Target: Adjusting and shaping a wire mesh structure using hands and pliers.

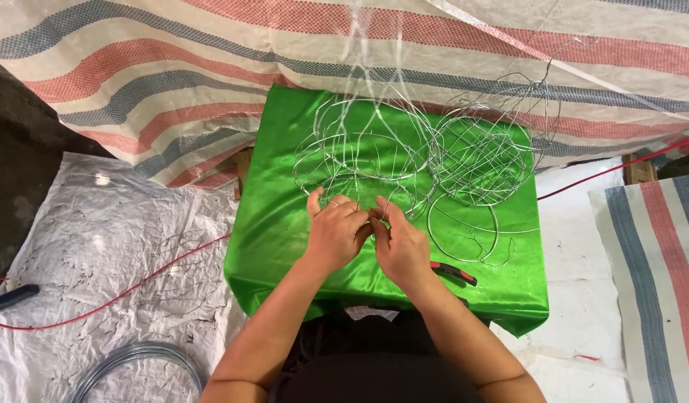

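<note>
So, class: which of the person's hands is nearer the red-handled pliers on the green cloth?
Right. The right hand lies just beside the pliers; the left hand sits farther away, beyond the right.

Pliers (455, 273) lie on a green cloth (285, 216), a red cord (135, 287) crosses crumpled white sheeting (98, 224), and a striped tarp (173, 67) hangs behind.

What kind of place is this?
Probably a makeshift craft spot: striped tarp behind, a green cloth as worktop, bent wire frames and pliers beside both hands.
</note>
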